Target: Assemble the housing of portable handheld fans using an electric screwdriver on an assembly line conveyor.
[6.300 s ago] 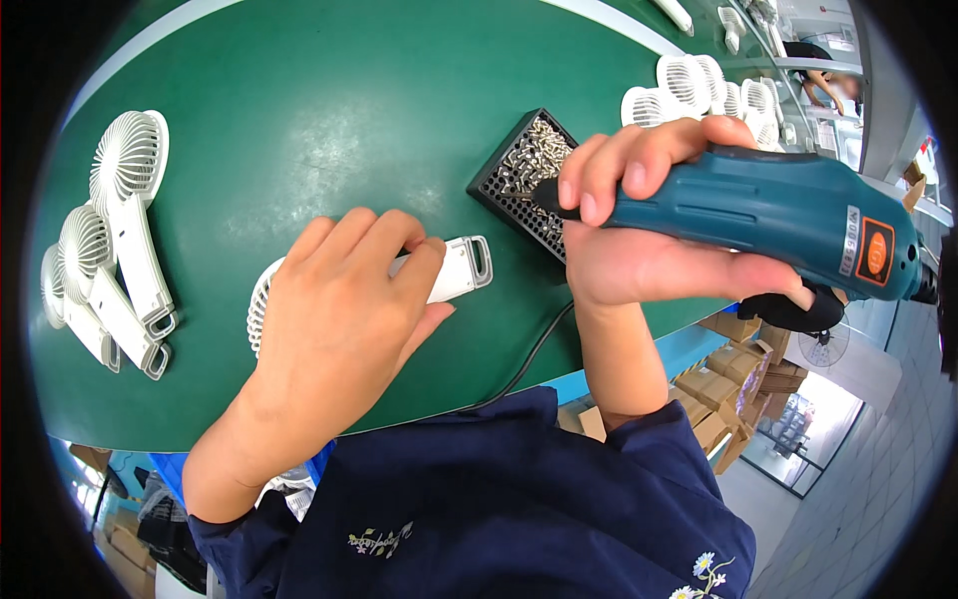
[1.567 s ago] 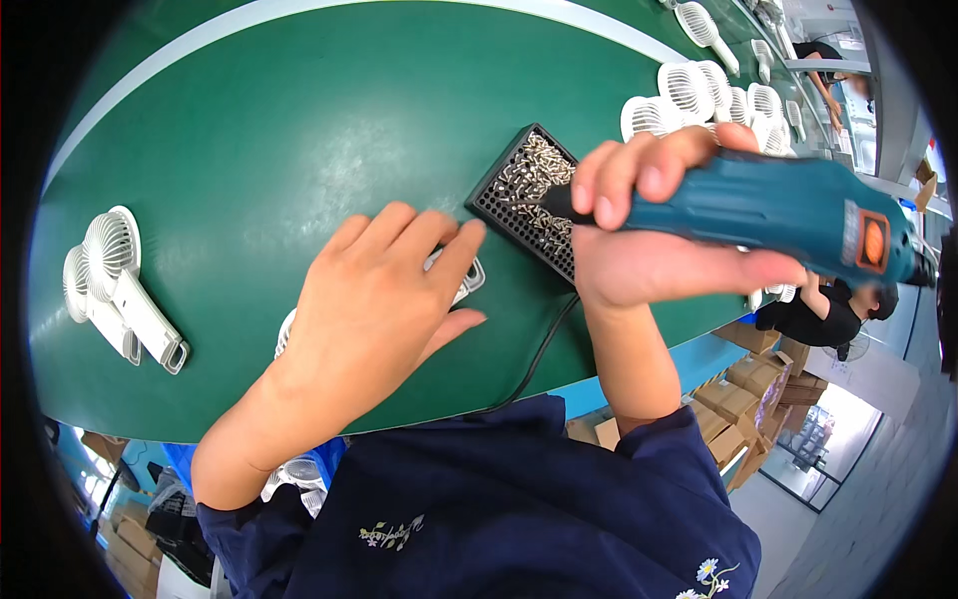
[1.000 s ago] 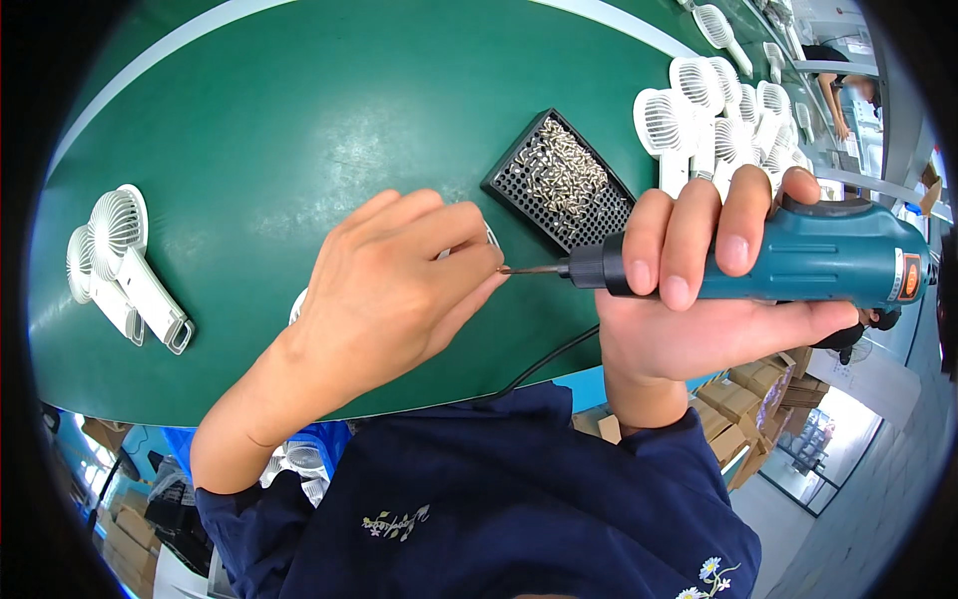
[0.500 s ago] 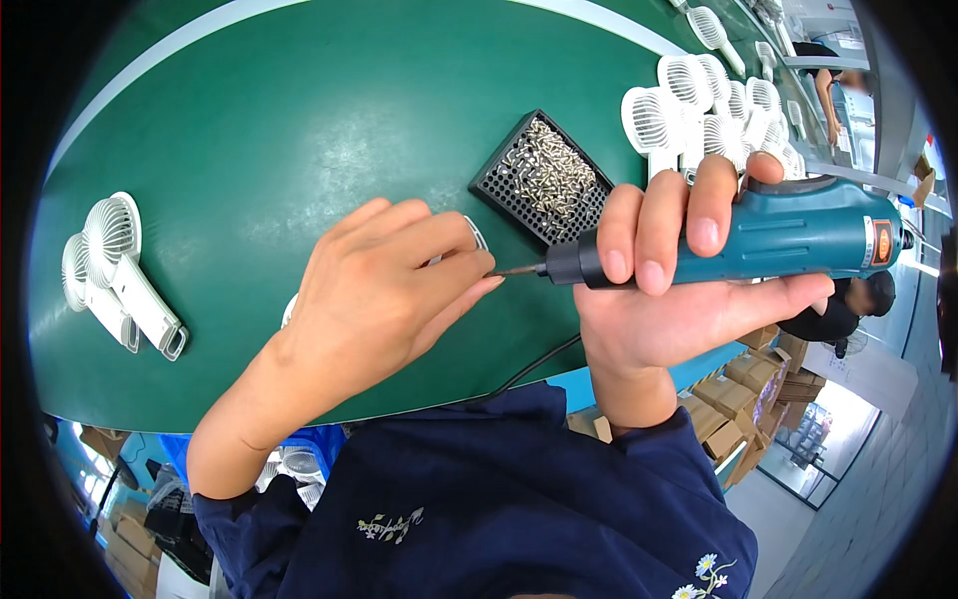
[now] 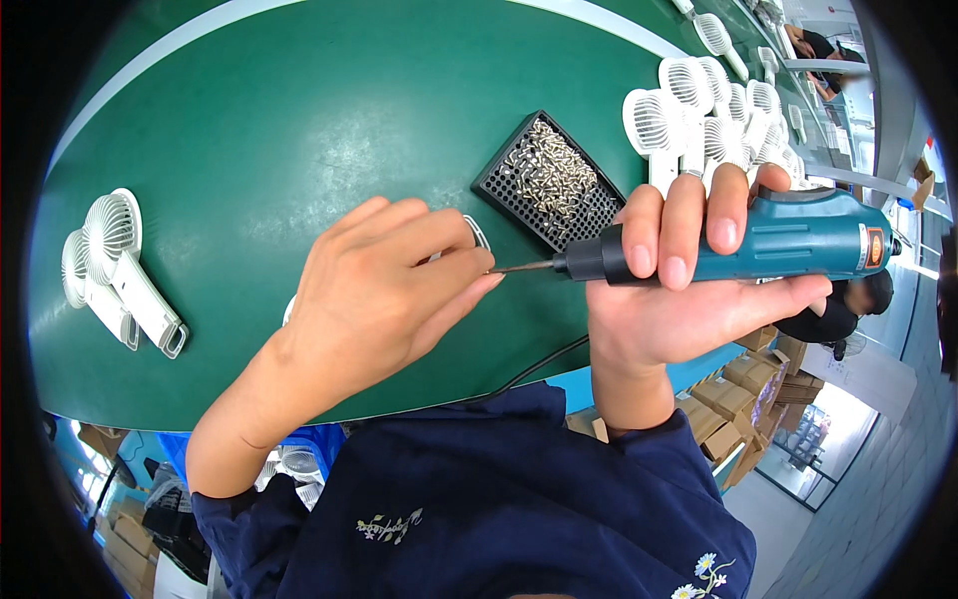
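My right hand (image 5: 669,314) is wrapped round a teal electric screwdriver (image 5: 798,240) with a black nose, held level and pointing left. Its thin bit reaches to the fingertips of my left hand (image 5: 384,275), where the tip meets them or is just beside them. Those left fingers are curled closed round a white handheld fan (image 5: 479,234); only small bits of its edge show past the hand, and the rest is covered. Beyond the screwdriver's nose lies a black perforated tray (image 5: 496,185) heaped with small silvery screws (image 5: 557,180).
Two white handheld fans (image 5: 112,232) lie at the left of the green table (image 5: 259,120). Many more fans (image 5: 689,110) are piled at the far right. A black cable (image 5: 539,365) crosses the near edge. A blue bin (image 5: 319,449) with white parts stands below. Cardboard boxes and other people are at the right.
My right hand and the screwdriver have shifted slightly right and away from me, so more of the bit shows. My left hand has stayed nearly still.
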Tool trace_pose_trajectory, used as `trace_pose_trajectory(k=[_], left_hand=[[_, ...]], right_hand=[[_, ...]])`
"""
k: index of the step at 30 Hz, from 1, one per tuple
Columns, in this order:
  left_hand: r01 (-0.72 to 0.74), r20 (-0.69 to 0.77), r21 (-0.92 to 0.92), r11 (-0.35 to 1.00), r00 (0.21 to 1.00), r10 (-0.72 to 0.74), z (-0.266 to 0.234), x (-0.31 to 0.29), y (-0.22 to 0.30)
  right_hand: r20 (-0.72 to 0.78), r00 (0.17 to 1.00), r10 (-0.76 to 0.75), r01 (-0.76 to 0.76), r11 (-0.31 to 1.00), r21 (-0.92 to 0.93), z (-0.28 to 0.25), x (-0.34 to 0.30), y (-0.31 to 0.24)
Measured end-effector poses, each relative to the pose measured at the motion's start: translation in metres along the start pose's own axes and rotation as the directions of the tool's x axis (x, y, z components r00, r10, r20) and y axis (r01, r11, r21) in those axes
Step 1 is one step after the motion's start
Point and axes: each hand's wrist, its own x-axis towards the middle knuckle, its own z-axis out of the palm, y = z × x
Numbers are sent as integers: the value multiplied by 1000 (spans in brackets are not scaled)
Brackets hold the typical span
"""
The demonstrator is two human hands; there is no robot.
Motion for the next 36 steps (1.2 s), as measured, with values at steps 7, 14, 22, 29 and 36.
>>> trace_pose_trajectory(k=[7, 14, 22, 29, 36], left_hand=[[8, 29, 21, 1000, 1000, -9, 0, -3, -2], [119, -100, 115, 986, 989, -108, -3, 0, 1], [285, 156, 137, 949, 939, -305, -6, -11, -5], [254, 137, 155, 955, 952, -275, -8, -13, -6], [254, 146, 165, 953, 949, -279, -7, -13, -6]], right_hand=[[-27, 999, 42, -42, 999, 4, 2, 0, 7], [167, 985, 39, -36, 999, -25, -3, 0, 20], [432, 889, 152, -112, 987, -118, -6, 2, 33], [414, 896, 159, -84, 977, -194, -2, 2, 47], [369, 910, 187, -106, 968, -227, 2, -1, 49]])
